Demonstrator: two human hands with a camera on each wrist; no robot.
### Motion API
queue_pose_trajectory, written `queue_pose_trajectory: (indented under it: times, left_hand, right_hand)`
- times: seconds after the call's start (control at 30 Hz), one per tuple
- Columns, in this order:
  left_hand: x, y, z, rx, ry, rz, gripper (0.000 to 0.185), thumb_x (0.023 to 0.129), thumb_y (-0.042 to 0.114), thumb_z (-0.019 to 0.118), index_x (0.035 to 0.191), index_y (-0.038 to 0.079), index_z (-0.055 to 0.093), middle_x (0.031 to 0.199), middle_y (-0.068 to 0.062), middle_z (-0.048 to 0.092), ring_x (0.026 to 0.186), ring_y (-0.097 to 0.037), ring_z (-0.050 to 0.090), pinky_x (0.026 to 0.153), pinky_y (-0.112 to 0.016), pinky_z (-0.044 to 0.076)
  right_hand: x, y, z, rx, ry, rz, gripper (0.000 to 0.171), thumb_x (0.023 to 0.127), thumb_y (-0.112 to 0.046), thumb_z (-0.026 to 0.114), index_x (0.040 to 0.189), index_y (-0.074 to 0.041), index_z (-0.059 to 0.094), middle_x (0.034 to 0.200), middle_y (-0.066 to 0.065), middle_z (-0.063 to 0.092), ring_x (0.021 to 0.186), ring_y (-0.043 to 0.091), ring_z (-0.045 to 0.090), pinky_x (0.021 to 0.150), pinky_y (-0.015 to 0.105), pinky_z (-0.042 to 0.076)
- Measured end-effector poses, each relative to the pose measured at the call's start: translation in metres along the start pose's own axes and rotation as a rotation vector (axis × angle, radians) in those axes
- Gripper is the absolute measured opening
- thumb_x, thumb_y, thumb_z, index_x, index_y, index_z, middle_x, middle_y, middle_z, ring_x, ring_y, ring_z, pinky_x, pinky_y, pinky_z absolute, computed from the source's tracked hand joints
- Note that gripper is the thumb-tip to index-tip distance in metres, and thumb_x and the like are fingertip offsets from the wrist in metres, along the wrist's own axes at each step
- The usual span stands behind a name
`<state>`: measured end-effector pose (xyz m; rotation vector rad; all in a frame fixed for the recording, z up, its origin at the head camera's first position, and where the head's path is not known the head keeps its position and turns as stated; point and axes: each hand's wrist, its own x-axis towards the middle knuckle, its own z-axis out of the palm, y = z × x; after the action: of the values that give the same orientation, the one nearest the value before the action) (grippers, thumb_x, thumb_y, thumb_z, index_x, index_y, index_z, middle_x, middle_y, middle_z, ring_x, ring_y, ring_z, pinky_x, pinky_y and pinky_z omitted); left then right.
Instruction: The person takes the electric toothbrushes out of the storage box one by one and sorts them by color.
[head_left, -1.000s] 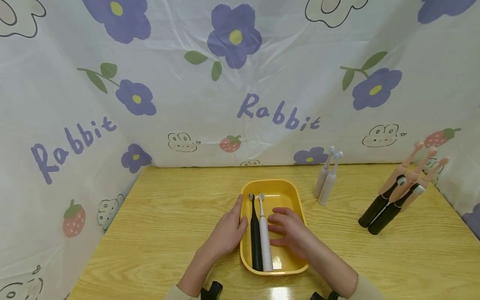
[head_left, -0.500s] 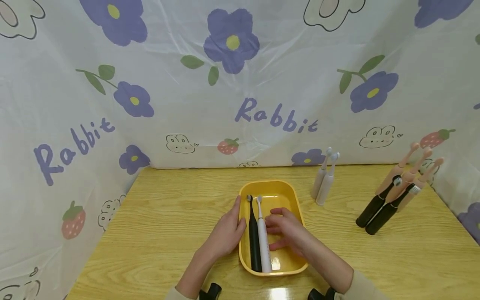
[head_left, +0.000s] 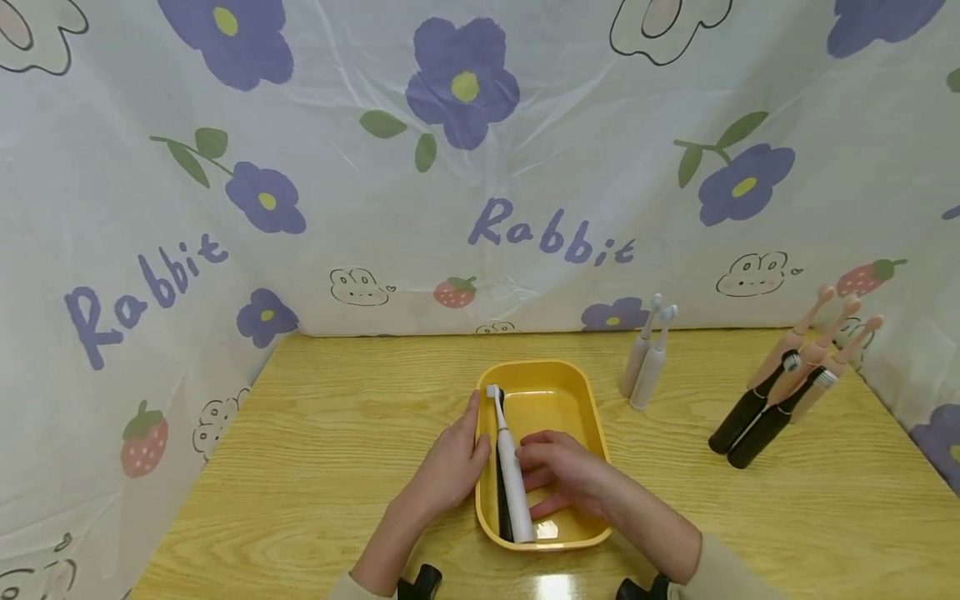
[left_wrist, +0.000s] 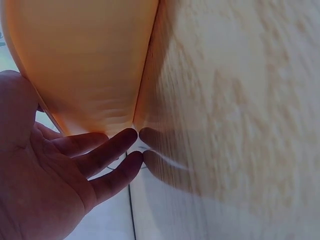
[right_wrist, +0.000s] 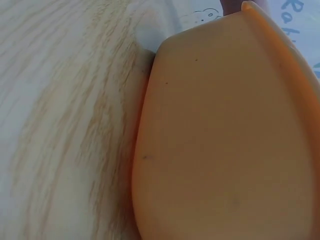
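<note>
A yellow tray (head_left: 592, 408) stands on the table. Inside, along its left wall, lie a white electric toothbrush (head_left: 513, 483) and a black electric toothbrush (head_left: 502, 500). The white one partly covers the black one. My left hand (head_left: 447, 467) grips the tray's left wall, thumb over the rim; the left wrist view shows the fingers (left_wrist: 107, 152) against the outer wall. My right hand (head_left: 566, 475) reaches over the right rim, its fingertips at the white toothbrush's right side. In the right wrist view only the tray's outer wall (right_wrist: 220, 130) fills most of the frame.
Two pale electric toothbrushes (head_left: 649, 371) stand upright behind the tray to the right. Farther right stand two black electric toothbrushes (head_left: 757, 433) with three pink electric toothbrushes (head_left: 791, 342) behind them. A printed curtain (head_left: 525, 150) borders the wooden table (head_left: 360, 400).
My right hand has moved slightly left and nearer to me. The white toothbrush has shifted left, partly over the black one, with its head now at the tray's left side. My left hand stays put.
</note>
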<state>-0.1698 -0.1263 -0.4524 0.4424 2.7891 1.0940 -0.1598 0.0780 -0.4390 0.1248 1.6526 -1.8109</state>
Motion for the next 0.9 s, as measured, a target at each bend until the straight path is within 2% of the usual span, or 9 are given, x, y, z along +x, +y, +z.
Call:
queue_pose_trajectory:
  times: [0.2, 0.27, 0.4, 0.5, 0.53, 0.63, 0.77, 0.9]
  left_hand:
    - [0.0005, -0.0014, 0.0006, -0.005, 0.001, 0.003, 0.065, 0.108, 0.017, 0.045, 0.162, -0.004, 0.015, 0.151, -0.022, 0.048, 0.098, -0.022, 0.061, 0.092, -0.042, 0.048]
    - [0.0007, -0.0014, 0.0005, -0.003, -0.001, 0.007, 0.065, 0.108, 0.017, 0.044, 0.162, -0.004, 0.015, 0.142, -0.024, 0.055, 0.092, -0.022, 0.061, 0.09, -0.042, 0.048]
    - [0.0011, -0.001, 0.0001, 0.007, -0.003, 0.005, 0.066, 0.108, 0.019, 0.043, 0.162, -0.003, 0.014, 0.14, -0.024, 0.056, 0.091, -0.022, 0.06, 0.087, -0.041, 0.047]
    - [0.0015, -0.001, 0.0001, 0.012, 0.002, 0.004, 0.066, 0.108, 0.02, 0.043, 0.163, -0.003, 0.014, 0.149, -0.023, 0.049, 0.097, -0.022, 0.059, 0.089, -0.041, 0.047]
    - [0.0016, -0.001, 0.0, 0.007, 0.001, 0.002, 0.066, 0.108, 0.02, 0.043, 0.163, -0.003, 0.014, 0.146, -0.024, 0.052, 0.095, -0.022, 0.06, 0.089, -0.041, 0.047]
    - [0.0015, -0.0012, 0.0, -0.003, 0.003, 0.002, 0.066, 0.108, 0.018, 0.044, 0.162, -0.004, 0.014, 0.145, -0.024, 0.053, 0.093, -0.022, 0.06, 0.09, -0.041, 0.048]
    - [0.0014, -0.0012, 0.0004, -0.005, 0.002, -0.003, 0.066, 0.107, 0.017, 0.046, 0.162, -0.005, 0.016, 0.148, -0.024, 0.05, 0.099, -0.022, 0.061, 0.091, -0.043, 0.049]
    - [0.0017, -0.0009, 0.0009, -0.007, 0.0, -0.011, 0.066, 0.107, 0.018, 0.046, 0.162, -0.004, 0.016, 0.15, -0.024, 0.048, 0.106, -0.024, 0.061, 0.095, -0.044, 0.049]
  right_hand:
    - [0.0016, 0.0, -0.0036, 0.094, -0.085, 0.006, 0.054, 0.101, -0.021, 0.053, 0.143, 0.009, 0.035, 0.122, 0.023, 0.064, 0.104, 0.033, 0.068, 0.077, 0.054, 0.059]
    - [0.0017, -0.0005, -0.0052, 0.127, -0.118, -0.002, 0.055, 0.103, -0.021, 0.051, 0.145, 0.008, 0.033, 0.125, 0.023, 0.065, 0.107, 0.034, 0.067, 0.08, 0.054, 0.058]
    - [0.0022, -0.0012, -0.008, 0.172, -0.184, -0.011, 0.055, 0.103, -0.021, 0.05, 0.148, 0.007, 0.034, 0.127, 0.022, 0.065, 0.108, 0.031, 0.066, 0.086, 0.053, 0.057]
    - [0.0029, -0.002, -0.009, 0.183, -0.232, -0.011, 0.052, 0.104, -0.023, 0.049, 0.146, 0.006, 0.039, 0.128, 0.02, 0.064, 0.108, 0.028, 0.066, 0.089, 0.05, 0.056]
    - [0.0032, -0.0021, -0.0092, 0.182, -0.243, -0.011, 0.051, 0.104, -0.023, 0.048, 0.145, 0.006, 0.041, 0.127, 0.019, 0.064, 0.107, 0.027, 0.065, 0.089, 0.048, 0.055]
    - [0.0041, -0.0021, -0.0084, 0.18, -0.257, 0.0, 0.048, 0.104, -0.025, 0.049, 0.14, 0.006, 0.046, 0.121, 0.015, 0.065, 0.104, 0.026, 0.064, 0.085, 0.046, 0.056]
    - [0.0041, -0.001, -0.0073, 0.213, -0.243, 0.017, 0.047, 0.105, -0.02, 0.048, 0.141, 0.008, 0.039, 0.116, 0.014, 0.061, 0.1, 0.026, 0.063, 0.082, 0.052, 0.057]
    - [0.0029, -0.0001, -0.0084, 0.258, -0.262, -0.001, 0.046, 0.107, -0.01, 0.043, 0.147, 0.011, 0.03, 0.121, 0.018, 0.057, 0.103, 0.028, 0.062, 0.087, 0.059, 0.055]
